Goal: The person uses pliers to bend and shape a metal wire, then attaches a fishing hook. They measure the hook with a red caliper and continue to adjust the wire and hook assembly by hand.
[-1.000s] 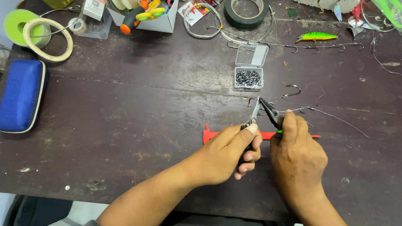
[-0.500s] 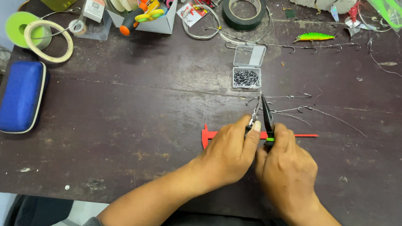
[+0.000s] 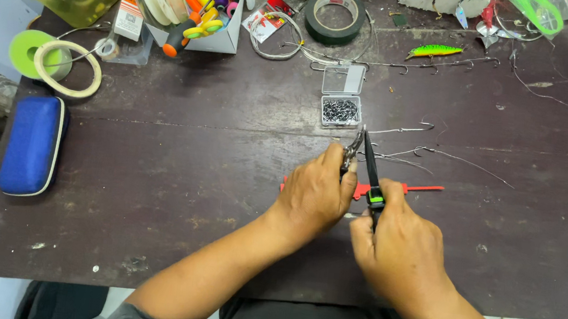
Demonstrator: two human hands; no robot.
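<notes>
Both forearms come up from six o'clock and meet near the middle of the dark table (image 3: 154, 188). The right hand (image 3: 404, 253) is curled around the handle of black pliers (image 3: 370, 167), fingers pressed together on it, the slim nose aimed toward twelve o'clock. At nine o'clock of the pliers, the left hand (image 3: 315, 194) lies knuckles up, thumb and fingertips pinching a small metal fitting (image 3: 351, 154) just beside the pliers' tip. A red plastic strip (image 3: 411, 188) lies under both hands. At twelve o'clock sits a small clear box (image 3: 341, 102) of dark metal bits; thin wire leaders (image 3: 439, 155) trail toward three o'clock.
</notes>
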